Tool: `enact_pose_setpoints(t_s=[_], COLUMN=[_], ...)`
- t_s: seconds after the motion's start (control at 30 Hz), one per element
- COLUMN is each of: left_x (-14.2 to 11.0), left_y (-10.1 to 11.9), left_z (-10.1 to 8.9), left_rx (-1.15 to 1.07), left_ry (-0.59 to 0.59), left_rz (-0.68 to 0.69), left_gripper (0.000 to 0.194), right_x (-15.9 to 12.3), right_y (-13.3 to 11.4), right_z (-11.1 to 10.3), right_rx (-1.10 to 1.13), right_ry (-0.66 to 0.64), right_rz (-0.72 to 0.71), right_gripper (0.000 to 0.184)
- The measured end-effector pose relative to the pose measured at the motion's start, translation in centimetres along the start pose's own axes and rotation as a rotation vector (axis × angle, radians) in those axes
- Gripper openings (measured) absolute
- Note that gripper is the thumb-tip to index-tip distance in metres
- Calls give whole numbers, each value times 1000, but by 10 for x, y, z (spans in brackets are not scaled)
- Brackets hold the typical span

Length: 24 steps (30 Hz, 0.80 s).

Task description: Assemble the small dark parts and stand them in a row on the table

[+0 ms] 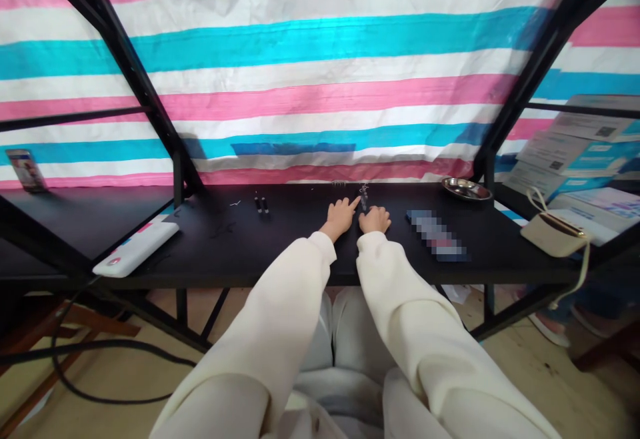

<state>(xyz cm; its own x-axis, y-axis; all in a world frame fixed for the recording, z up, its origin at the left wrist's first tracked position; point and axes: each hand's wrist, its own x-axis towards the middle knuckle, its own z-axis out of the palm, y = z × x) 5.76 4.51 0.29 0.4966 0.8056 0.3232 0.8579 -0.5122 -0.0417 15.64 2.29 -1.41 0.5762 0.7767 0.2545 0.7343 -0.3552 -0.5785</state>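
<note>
Two part-curled hands (341,217) near small dark pieces (364,200), grip unclear; boxes' (565,152) print illegible.

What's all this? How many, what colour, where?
Sheet: one, pink/white/blue, back
Tabletop: one, black, centre
Bars: several, black, both sides
Container: one, multicoloured, far left
Slab: one, white, left
Cylinders: two, black/silver, centre-left
Tiny pieces: several, grey, by hands
Dish: one, silver, right
Blurred item: one, bluish, right
Pouch: one, cream, far right
Boxes: several, white/blue, far right
Cable: unclear count, black, lower left
Shoes: two, pinkish, lower right
Left hand, right hand: two, cream-sleeved, centre
</note>
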Motion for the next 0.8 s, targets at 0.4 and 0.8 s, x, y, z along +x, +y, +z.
enact_pose_setpoints(t_s=[0.4,0.8], left_x=[-24,-69], left_y=[-50,-92], left_z=[-27,-7], left_rx=[-397,-1037], left_ry=[270,522], left_rz=[-161,-537], left_gripper=[20,23], right_x=[7,10], right_y=[0,-1], right_z=[5,9], right_rx=[36,42], right_ry=[-1,22], right_rz=[-48,-40], right_gripper=[25,19])
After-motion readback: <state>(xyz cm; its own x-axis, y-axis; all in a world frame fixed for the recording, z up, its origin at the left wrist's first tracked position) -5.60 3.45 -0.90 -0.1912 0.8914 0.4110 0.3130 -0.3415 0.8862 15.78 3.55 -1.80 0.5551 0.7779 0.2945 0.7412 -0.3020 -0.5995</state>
